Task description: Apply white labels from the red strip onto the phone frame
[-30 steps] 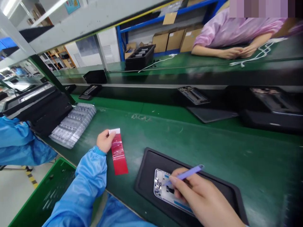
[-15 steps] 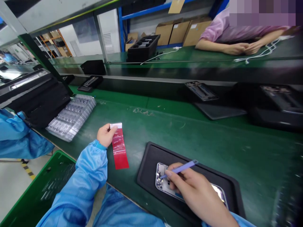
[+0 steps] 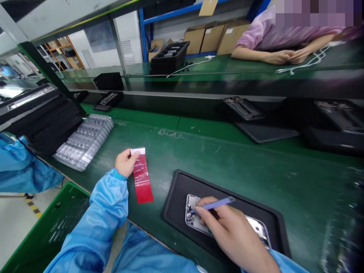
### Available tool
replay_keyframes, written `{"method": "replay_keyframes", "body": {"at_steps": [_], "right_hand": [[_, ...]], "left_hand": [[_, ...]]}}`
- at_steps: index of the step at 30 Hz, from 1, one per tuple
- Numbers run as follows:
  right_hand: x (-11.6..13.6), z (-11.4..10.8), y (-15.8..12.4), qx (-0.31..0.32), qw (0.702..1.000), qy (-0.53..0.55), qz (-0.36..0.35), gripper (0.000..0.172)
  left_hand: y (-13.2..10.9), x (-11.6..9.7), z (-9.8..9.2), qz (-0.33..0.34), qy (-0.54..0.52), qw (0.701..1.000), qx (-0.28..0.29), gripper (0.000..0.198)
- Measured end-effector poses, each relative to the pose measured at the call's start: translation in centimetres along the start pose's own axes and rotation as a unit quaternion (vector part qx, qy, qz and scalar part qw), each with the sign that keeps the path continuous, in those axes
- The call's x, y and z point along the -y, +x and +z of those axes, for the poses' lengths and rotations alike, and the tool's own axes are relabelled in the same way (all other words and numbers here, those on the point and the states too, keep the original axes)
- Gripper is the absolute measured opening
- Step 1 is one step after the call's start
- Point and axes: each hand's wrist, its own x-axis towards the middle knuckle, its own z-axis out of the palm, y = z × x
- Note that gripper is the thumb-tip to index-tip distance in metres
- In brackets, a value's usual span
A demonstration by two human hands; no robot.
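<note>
Between thumb and fingers, my left hand point(image 3: 125, 163) pinches the white top end of a red adhesive-label strip point(image 3: 144, 189). The strip hangs over the green bench, left of a black tray point(image 3: 175, 199). My right hand point(image 3: 227, 227) grips purple tweezers point(image 3: 217, 203) with their tip at the left end of an opened phone frame point(image 3: 191, 220). That frame lies in the black tray, with small parts showing at its left end. My hand covers its middle, and whatever the tweezer tip touches is too small to make out.
Clear plastic trays point(image 3: 88, 136) lie at the left, above a green crate point(image 3: 57, 227). Along the back, black trays carry more phone frames point(image 3: 243, 108). Across the bench, a co-worker's hands point(image 3: 287, 57) rest near white cables point(image 3: 309, 62). More clear plastic point(image 3: 344, 227) is at right.
The view has shifted slightly. My right hand and the tweezers have moved a little over the left end of the phone frame. My left hand still holds the red strip.
</note>
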Motion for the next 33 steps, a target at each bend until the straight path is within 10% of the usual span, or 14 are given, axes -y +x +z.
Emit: {"method": "replay_keyframes", "body": {"at_steps": [16,27,33], "right_hand": [[-0.2,-0.1,0.1,0.004,0.999,0.012,-0.031,0.024],[-0.1,0.3,-1.9,-0.031,0.929,-0.200,-0.308,0.012],[0.0,0.3,-1.9,-0.025,0.942,-0.180,-0.283,0.014]], "left_hand": [[-0.1,-0.5,-0.1,0.000,0.010,1.000,-0.005,0.032],[-0.2,-0.6,-0.1,-0.005,0.004,1.000,-0.004,0.034],[-0.2,-0.6,0.0,-0.009,-0.006,1.000,-0.004,0.036]]}}
